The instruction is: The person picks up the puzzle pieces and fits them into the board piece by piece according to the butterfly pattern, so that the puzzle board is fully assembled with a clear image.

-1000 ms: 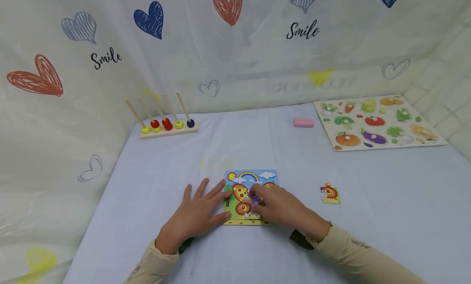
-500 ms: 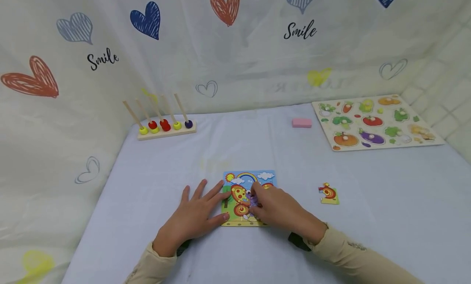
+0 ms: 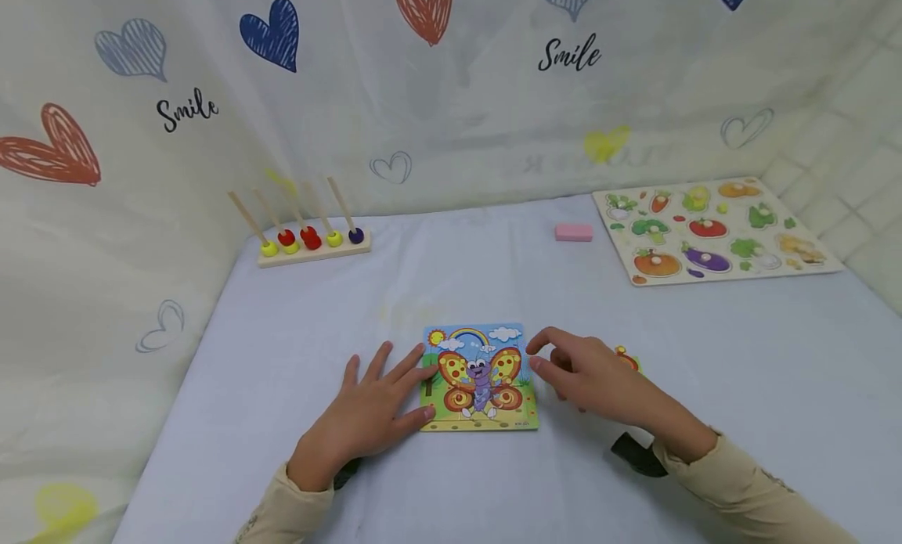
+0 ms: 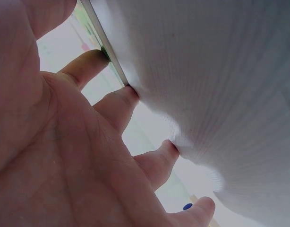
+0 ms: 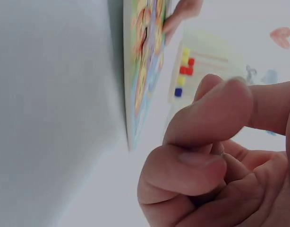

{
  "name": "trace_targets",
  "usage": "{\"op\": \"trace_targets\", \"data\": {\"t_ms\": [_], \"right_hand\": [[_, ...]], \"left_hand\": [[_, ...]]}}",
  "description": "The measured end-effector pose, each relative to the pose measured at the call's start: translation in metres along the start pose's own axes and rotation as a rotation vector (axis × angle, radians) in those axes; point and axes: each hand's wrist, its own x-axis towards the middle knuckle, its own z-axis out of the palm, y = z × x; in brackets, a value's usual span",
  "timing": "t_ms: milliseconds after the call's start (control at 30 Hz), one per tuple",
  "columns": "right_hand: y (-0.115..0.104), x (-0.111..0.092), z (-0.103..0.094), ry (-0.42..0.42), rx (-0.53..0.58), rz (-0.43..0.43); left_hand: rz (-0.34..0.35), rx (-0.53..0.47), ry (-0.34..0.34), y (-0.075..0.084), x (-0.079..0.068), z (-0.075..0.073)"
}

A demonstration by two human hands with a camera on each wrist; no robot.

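In the head view, a square butterfly jigsaw puzzle lies flat on the table. My left hand rests at its left side with spread fingers; thumb and index fingertip touch the board. The left wrist view shows the board's edge against those fingers. Just off the puzzle's right edge hovers my right hand, index finger and thumb apart, the other fingers loosely curled. Nothing shows in its grasp in the right wrist view, where the puzzle appears edge-on. A loose puzzle piece lies behind the right hand, mostly hidden.
A bead-and-peg counting stand is at the back left. Farther right lie a pink block and a large vegetable peg puzzle. A white cloth printed with hearts hangs behind the table.
My right hand has let go of the puzzle's middle and moved right, partly covering the loose piece. The whole butterfly picture is now uncovered. My left hand stays at the board's left side.
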Motion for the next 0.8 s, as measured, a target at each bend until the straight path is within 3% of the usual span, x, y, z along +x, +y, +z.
{"op": "trace_targets", "data": {"t_ms": [500, 800], "right_hand": [[0.031, -0.033, -0.052, 0.188, -0.030, -0.005], [0.053, -0.040, -0.061, 0.177, -0.117, 0.047]], "left_hand": [[-0.002, -0.005, -0.018, 0.001, -0.001, -0.005], [0.000, -0.010, -0.016, 0.000, 0.000, -0.003]]}}
